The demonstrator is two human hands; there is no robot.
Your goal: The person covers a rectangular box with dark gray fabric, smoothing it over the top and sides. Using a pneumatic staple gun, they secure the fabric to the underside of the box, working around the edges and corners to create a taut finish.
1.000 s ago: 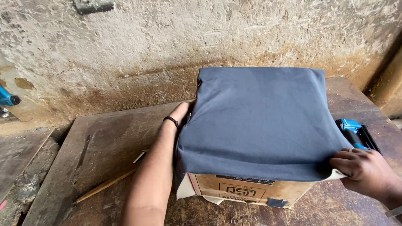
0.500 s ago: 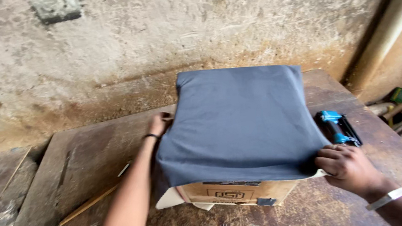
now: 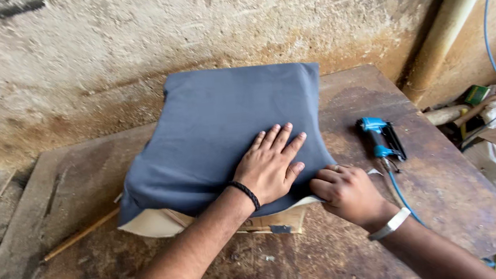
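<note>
A dark blue-grey fabric [image 3: 222, 118] lies draped over a cardboard-backed cushion [image 3: 159, 223] on a worn wooden table [image 3: 354, 256]. My left hand [image 3: 269, 166], with a black band at the wrist, rests flat and spread on the fabric near its front right part. My right hand [image 3: 346, 191], with a silver bracelet at the wrist, pinches the fabric's lower right corner at the table surface.
A blue pneumatic stapler [image 3: 381, 138] with a blue hose [image 3: 404, 197] lies on the table to the right of my right hand. A thin wooden stick [image 3: 80, 235] lies at the left of the cushion. A rough plaster wall [image 3: 190, 31] stands behind; clutter sits at the right.
My left hand has moved from the cushion's left side onto the top of the fabric at the right front. The camera view has shifted left and closer. My right hand stays at the corner.
</note>
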